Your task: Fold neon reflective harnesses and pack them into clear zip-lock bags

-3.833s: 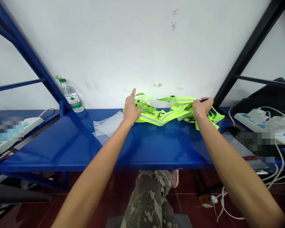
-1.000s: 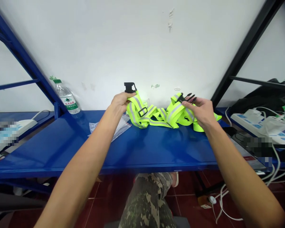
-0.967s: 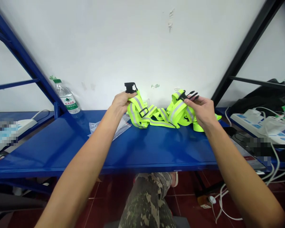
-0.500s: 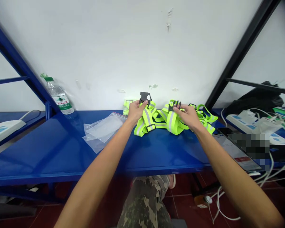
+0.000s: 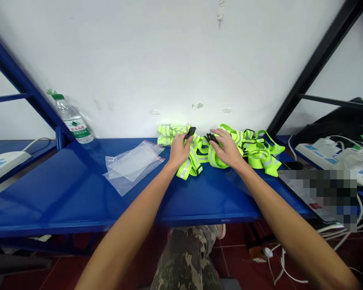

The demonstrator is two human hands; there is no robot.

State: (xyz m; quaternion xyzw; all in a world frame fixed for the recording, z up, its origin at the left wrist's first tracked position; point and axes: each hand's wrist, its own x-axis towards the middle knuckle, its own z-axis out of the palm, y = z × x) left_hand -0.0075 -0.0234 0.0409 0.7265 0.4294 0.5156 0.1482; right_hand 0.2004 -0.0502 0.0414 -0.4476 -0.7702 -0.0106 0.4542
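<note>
The glossy blue bench (image 5: 63,193) is carrying a green-capped water bottle (image 5: 74,123), which is standing near its far left corner. Clear plastic bags (image 5: 133,165) are lying overlapped left of the middle, toward the far edge. Just beside them, a yellow-green bundle (image 5: 165,135) is resting along that edge. Striped yellow-green straps (image 5: 257,160) are sprawling rightward in loose loops. By the right edge, a flat screened device (image 5: 301,195) is lying.

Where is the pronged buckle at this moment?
In the head view, the pronged buckle is right of centre, in the right hand, by the yellow straps.
</note>
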